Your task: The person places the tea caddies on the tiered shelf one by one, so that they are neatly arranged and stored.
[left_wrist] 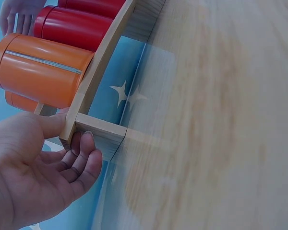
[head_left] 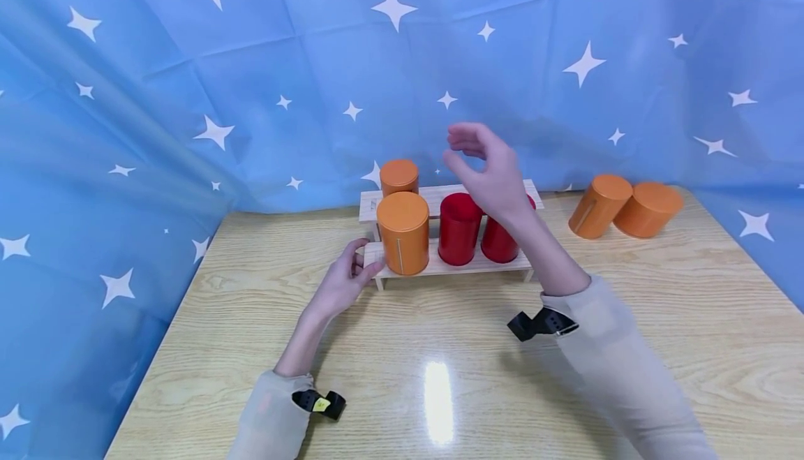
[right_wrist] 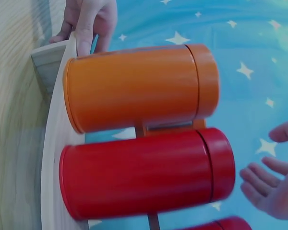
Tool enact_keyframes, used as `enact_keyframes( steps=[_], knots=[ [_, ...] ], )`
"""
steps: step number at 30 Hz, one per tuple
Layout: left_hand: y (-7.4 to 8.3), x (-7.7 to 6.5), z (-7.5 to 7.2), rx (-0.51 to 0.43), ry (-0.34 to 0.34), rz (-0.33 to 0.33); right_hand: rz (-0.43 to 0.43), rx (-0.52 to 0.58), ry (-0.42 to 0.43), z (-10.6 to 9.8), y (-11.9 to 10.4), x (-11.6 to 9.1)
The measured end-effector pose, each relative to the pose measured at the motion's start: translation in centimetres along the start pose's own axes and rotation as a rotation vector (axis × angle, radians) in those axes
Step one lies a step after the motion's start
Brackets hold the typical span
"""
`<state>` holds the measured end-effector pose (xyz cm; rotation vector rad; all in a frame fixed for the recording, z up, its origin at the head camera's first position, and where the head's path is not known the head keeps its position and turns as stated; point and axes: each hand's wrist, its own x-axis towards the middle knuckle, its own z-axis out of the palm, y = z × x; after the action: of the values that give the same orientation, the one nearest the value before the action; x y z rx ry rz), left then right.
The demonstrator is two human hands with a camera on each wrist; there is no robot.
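A two-step wooden rack (head_left: 440, 198) stands at the back of the table. Its lower step bears a large orange canister (head_left: 403, 233) at the left and two red canisters (head_left: 460, 230) beside it; a smaller orange canister (head_left: 399, 175) is on the upper step. My left hand (left_wrist: 43, 163) grips the left end of the lower step, thumb above and fingers curled below. Above the red canisters hangs my right hand (head_left: 486, 167), fingers loosely bent and holding nothing. In the right wrist view this hand (right_wrist: 278, 175) is apart from the lid of a red canister (right_wrist: 144, 172).
Two more orange canisters (head_left: 601, 206) stand close together on the table (head_left: 251, 306), right of the rack. A blue cloth (head_left: 314, 62) with white stars hangs behind the table. Black straps (head_left: 544, 323) with small cameras are on both wrists.
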<state>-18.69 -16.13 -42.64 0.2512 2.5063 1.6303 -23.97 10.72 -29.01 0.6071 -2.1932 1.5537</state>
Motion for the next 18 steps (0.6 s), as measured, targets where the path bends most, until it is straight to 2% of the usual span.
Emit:
enact_keyframes(
  steps=[11, 18],
  knots=[
    [-0.2, 0.1, 0.2, -0.034, -0.006, 0.000, 0.007, -0.074, 0.045, -3.0, 0.0, -1.3],
    [-0.1, 0.1, 0.2, -0.030, -0.005, 0.005, 0.031, -0.089, 0.114, -5.0, 0.2, -1.9]
  ],
)
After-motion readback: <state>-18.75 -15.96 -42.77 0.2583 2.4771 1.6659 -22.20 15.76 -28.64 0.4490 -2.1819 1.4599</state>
